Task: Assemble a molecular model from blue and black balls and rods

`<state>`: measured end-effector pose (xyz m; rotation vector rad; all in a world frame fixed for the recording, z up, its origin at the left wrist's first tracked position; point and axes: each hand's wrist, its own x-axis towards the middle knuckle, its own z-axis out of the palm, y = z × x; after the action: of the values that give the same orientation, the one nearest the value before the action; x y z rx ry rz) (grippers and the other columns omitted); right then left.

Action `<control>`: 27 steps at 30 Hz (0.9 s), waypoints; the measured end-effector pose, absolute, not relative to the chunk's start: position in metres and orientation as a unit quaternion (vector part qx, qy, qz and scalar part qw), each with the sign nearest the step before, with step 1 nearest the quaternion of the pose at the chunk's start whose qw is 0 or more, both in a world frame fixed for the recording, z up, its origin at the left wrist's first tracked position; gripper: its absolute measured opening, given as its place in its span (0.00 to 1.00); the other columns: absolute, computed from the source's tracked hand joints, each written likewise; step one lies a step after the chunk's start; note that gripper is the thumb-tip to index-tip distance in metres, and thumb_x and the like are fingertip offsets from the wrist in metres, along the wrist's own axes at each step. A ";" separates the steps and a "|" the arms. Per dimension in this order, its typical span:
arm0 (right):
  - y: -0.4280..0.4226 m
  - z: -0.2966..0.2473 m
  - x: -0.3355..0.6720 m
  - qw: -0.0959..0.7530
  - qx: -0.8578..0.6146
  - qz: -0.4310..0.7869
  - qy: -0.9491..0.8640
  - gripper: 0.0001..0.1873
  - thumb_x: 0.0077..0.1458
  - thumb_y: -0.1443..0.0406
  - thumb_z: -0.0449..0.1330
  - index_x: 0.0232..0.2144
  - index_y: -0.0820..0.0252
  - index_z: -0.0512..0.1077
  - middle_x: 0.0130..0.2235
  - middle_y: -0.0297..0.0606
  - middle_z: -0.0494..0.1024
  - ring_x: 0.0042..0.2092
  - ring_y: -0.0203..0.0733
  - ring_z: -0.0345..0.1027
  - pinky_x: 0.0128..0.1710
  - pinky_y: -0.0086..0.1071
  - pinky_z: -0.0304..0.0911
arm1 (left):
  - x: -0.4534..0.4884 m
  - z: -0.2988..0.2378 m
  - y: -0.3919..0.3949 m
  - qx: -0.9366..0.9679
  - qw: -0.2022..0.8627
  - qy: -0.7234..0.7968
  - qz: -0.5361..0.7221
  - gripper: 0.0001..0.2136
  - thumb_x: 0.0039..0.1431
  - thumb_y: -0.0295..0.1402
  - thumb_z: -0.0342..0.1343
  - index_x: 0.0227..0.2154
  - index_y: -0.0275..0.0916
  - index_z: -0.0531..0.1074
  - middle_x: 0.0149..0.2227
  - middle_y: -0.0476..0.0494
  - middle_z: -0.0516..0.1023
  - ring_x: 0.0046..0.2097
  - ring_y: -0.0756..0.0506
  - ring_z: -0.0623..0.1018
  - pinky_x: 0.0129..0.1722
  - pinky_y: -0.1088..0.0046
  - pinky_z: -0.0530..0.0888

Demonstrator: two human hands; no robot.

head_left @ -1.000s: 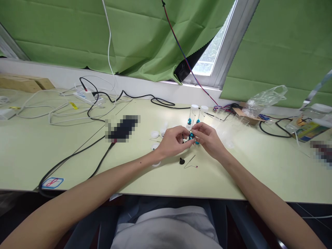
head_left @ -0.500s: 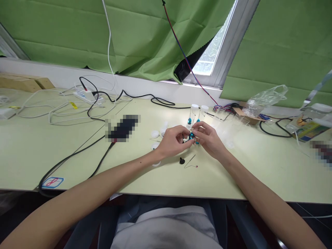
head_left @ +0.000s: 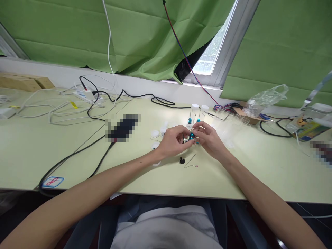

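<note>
My left hand (head_left: pixel 174 140) is closed on a small shiny blue metal part (head_left: pixel 192 136), pinching it between thumb and fingers. From the other side my right hand (head_left: pixel 209 138) meets it, its fingertips closed at the top of the same part. The fingers hide much of the part, so its exact kind does not show. Below the hands lie a small black knob-like piece (head_left: pixel 182 160) and a thin bent wire (head_left: pixel 190 162) with a pinkish tip. Clear tubes with white caps (head_left: pixel 194 107) and blue pieces inside stand just behind. White round caps (head_left: pixel 155 134) lie beside my left hand.
A blurred-out dark device (head_left: pixel 123 128) with a black cable lies to the left. White cords and a power strip (head_left: pixel 89 96) are at the back left. A cardboard box (head_left: pixel 249 116) with a plastic bag (head_left: pixel 267 98) and a clear jar (head_left: pixel 317 116) stand at the right.
Both hands stay in almost the same place around the blue part. Only slight finger movement shows at the part.
</note>
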<state>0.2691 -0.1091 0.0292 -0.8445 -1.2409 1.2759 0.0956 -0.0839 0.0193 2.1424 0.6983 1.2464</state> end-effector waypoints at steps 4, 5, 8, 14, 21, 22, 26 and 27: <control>-0.109 0.030 0.268 0.553 -0.362 0.536 -0.525 0.15 0.46 0.59 0.72 0.32 0.56 0.71 0.29 0.29 0.69 0.29 0.34 0.64 0.28 0.31 0.62 | 0.095 0.020 -0.085 0.800 0.279 0.257 0.466 0.07 0.53 0.35 0.62 0.32 0.38 0.73 0.30 0.49 0.72 0.24 0.55 0.66 0.23 0.77 0.67; -0.109 0.030 0.268 0.552 -0.364 0.536 -0.524 0.16 0.46 0.59 0.72 0.32 0.56 0.70 0.29 0.29 0.69 0.29 0.34 0.64 0.28 0.31 0.62 | 0.095 0.020 -0.085 0.800 0.277 0.257 0.466 0.07 0.53 0.35 0.62 0.32 0.38 0.73 0.30 0.49 0.73 0.24 0.55 0.66 0.23 0.77 0.67; -0.109 0.030 0.268 0.552 -0.365 0.541 -0.518 0.17 0.45 0.59 0.72 0.32 0.56 0.69 0.29 0.29 0.68 0.29 0.33 0.63 0.28 0.31 0.61 | 0.095 0.021 -0.085 0.801 0.275 0.257 0.465 0.07 0.53 0.35 0.62 0.32 0.38 0.73 0.30 0.49 0.72 0.24 0.55 0.66 0.23 0.77 0.67; -0.110 0.029 0.268 0.552 -0.360 0.555 -0.508 0.16 0.46 0.60 0.72 0.31 0.56 0.68 0.27 0.27 0.67 0.28 0.33 0.64 0.28 0.30 0.60 | 0.095 0.020 -0.084 0.803 0.276 0.255 0.462 0.06 0.53 0.33 0.62 0.32 0.37 0.73 0.30 0.49 0.72 0.24 0.55 0.67 0.23 0.77 0.67; -0.108 0.027 0.268 0.551 -0.354 0.563 -0.504 0.16 0.47 0.60 0.71 0.31 0.57 0.68 0.26 0.27 0.68 0.27 0.33 0.64 0.28 0.30 0.60 | 0.096 0.019 -0.084 0.803 0.277 0.256 0.462 0.06 0.53 0.34 0.62 0.32 0.37 0.73 0.30 0.49 0.72 0.24 0.55 0.67 0.23 0.77 0.67; -0.108 0.027 0.269 0.551 -0.353 0.565 -0.503 0.16 0.47 0.60 0.71 0.31 0.56 0.68 0.26 0.27 0.68 0.27 0.33 0.64 0.28 0.30 0.60 | 0.096 0.019 -0.084 0.803 0.277 0.256 0.461 0.07 0.53 0.34 0.62 0.32 0.38 0.73 0.31 0.49 0.73 0.24 0.55 0.67 0.23 0.77 0.67; -0.109 0.026 0.268 0.551 -0.351 0.573 -0.495 0.15 0.47 0.60 0.71 0.30 0.57 0.68 0.26 0.28 0.69 0.27 0.33 0.64 0.27 0.30 0.60 | 0.096 0.019 -0.084 0.804 0.276 0.254 0.462 0.06 0.53 0.34 0.62 0.32 0.38 0.73 0.31 0.49 0.73 0.24 0.55 0.67 0.23 0.77 0.67; -0.109 0.027 0.268 0.551 -0.352 0.574 -0.493 0.16 0.47 0.60 0.71 0.30 0.57 0.68 0.26 0.28 0.69 0.27 0.33 0.64 0.28 0.30 0.60 | 0.096 0.019 -0.084 0.804 0.275 0.254 0.462 0.06 0.53 0.34 0.61 0.32 0.38 0.73 0.31 0.49 0.73 0.24 0.55 0.67 0.23 0.77 0.67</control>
<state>0.2682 -0.1086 0.0265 -0.8319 -1.1662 1.3592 0.0956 -0.0842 0.0185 2.1611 0.6824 1.2417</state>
